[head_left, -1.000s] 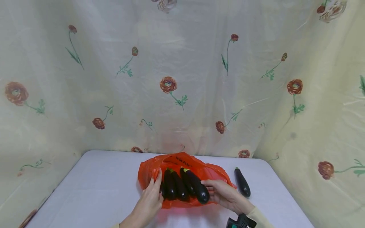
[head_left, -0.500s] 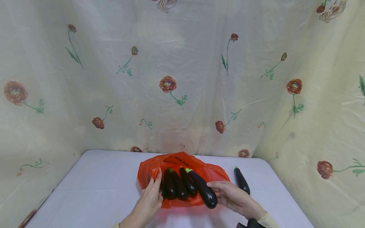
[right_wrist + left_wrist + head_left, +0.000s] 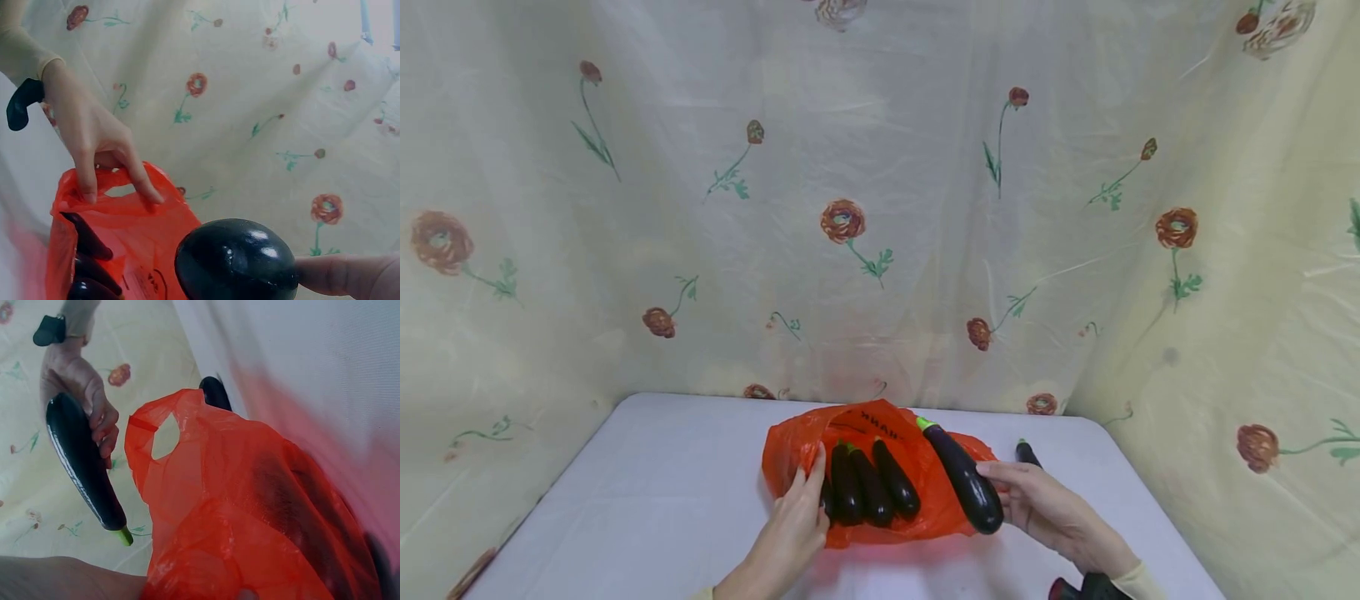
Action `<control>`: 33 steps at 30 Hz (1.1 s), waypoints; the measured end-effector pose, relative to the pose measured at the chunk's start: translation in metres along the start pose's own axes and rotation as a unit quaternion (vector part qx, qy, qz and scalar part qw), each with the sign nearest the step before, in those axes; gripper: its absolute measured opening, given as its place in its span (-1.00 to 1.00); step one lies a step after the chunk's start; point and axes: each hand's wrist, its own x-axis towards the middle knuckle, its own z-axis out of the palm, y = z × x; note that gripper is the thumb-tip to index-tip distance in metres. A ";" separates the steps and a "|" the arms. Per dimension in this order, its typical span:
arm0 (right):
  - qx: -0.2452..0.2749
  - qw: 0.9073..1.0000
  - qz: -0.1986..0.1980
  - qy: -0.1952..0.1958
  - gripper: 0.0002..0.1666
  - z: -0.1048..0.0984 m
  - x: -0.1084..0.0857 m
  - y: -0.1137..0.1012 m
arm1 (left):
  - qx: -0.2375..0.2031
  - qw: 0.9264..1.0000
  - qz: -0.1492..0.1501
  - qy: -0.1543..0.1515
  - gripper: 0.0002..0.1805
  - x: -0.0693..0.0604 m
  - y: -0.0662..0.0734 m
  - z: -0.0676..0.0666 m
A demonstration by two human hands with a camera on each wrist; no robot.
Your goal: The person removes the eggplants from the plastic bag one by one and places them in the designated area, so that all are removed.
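An orange-red plastic bag (image 3: pixel 936 500) lies on the table with its mouth spread, and several dark eggplants (image 3: pixel 871 487) lie side by side inside. My left hand (image 3: pixel 793 525) grips the bag's left edge; the right wrist view shows its fingers at the bag's handle (image 3: pixel 119 203). Between the thumb and fingers of my right hand (image 3: pixel 1045 508) is one eggplant (image 3: pixel 964 477), lifted at the bag's right side, its green stem end pointing up and left. In the left wrist view that eggplant (image 3: pixel 84 465) is apart from the bag.
Another eggplant (image 3: pixel 1027 452) lies on the white table (image 3: pixel 662 483) right of the bag, mostly hidden behind my right hand. A flowered curtain (image 3: pixel 925 250) hangs behind and at both sides of the table.
My right hand has drawn the eggplant out of the row in the bag, up and to the right. The left hand has stayed at the bag's edge.
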 end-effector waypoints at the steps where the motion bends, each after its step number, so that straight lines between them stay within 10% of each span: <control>1: -0.002 1.000 0.000 0.006 -0.44 -0.002 -0.001 -0.001 | 0.001 1.000 0.001 0.001 -0.07 0.000 0.000 0.000; 9: -0.005 0.999 -0.026 0.022 -0.61 -0.019 -0.011 -0.009 | 0.002 1.000 0.001 0.004 -0.09 0.000 0.000 0.000; 25: -0.023 0.993 -0.036 0.112 -0.16 -0.055 -0.019 -0.014 | 0.005 1.000 0.011 0.003 -0.10 -0.002 -0.003 0.002; 33: 0.021 0.992 -0.043 0.116 -0.38 -0.082 -0.018 -0.012 | 0.005 1.000 0.015 0.005 -0.09 0.000 -0.003 0.002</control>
